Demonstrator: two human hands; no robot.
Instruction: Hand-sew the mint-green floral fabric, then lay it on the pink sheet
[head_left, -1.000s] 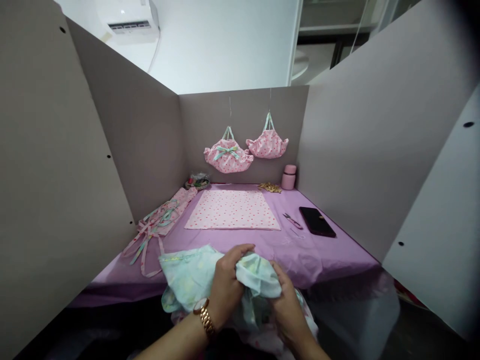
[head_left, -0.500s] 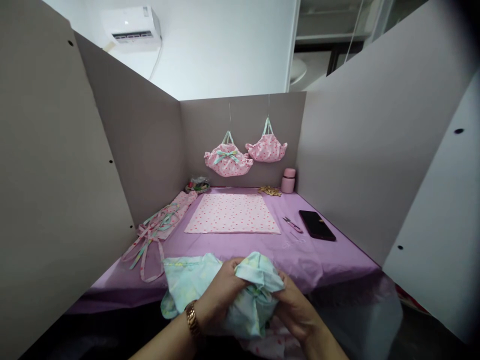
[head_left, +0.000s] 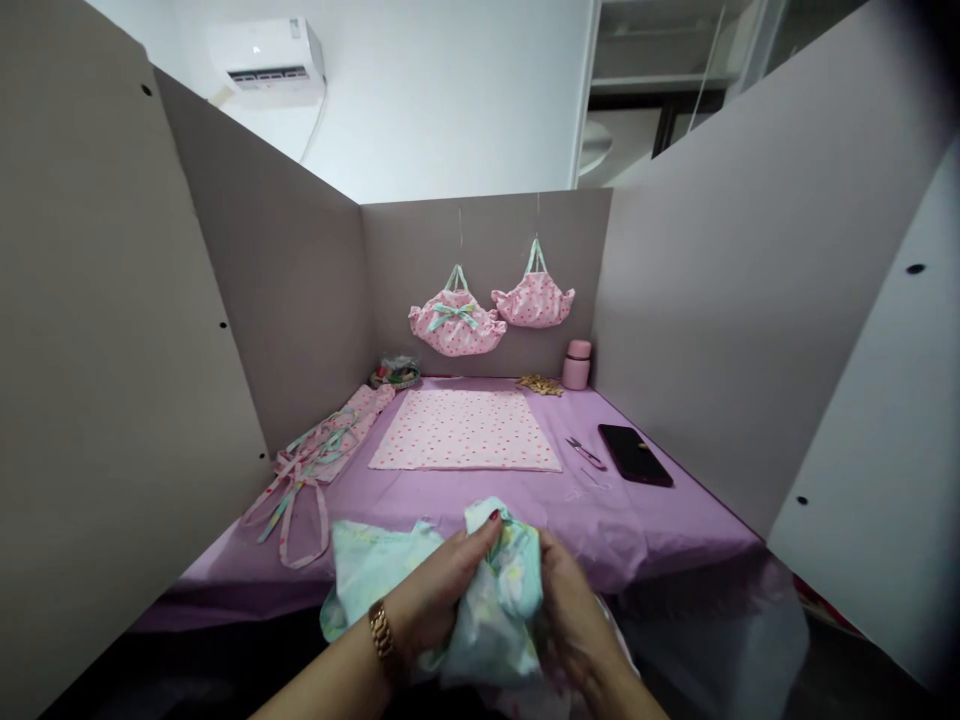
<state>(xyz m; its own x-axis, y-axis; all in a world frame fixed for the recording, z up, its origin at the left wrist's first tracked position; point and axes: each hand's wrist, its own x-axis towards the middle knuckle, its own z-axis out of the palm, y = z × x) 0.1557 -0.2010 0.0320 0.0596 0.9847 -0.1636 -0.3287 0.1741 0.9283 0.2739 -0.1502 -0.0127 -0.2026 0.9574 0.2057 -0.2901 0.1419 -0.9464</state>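
A mint-green patterned cloth (head_left: 501, 610) is bunched between my hands at the table's front edge. My left hand (head_left: 450, 580), with a gold watch at the wrist, grips it from the left, the thumb lying on top. My right hand (head_left: 570, 600) is closed on its right side, with most of its fingertips hidden behind the fabric. Part of the cloth spreads out to the left under my left forearm. Below, some pink dotted fabric shows at my lap, partly covered. Beyond my hands, a pink dotted fabric panel (head_left: 465, 430) lies flat.
On the purple tablecloth (head_left: 420, 495), pink pieces with ties (head_left: 322, 445) lie left. Thread snips (head_left: 586, 454) and a black phone (head_left: 634, 455) lie right. A pink flask (head_left: 577, 365), a small pile (head_left: 540, 384) and a basket (head_left: 396, 372) stand behind. Two pink bags (head_left: 459, 325) hang on the back partition.
Both hands have shifted slightly and turned the bunched cloth. Its folded upper part now stands more upright, and my left thumb has come into view on top.
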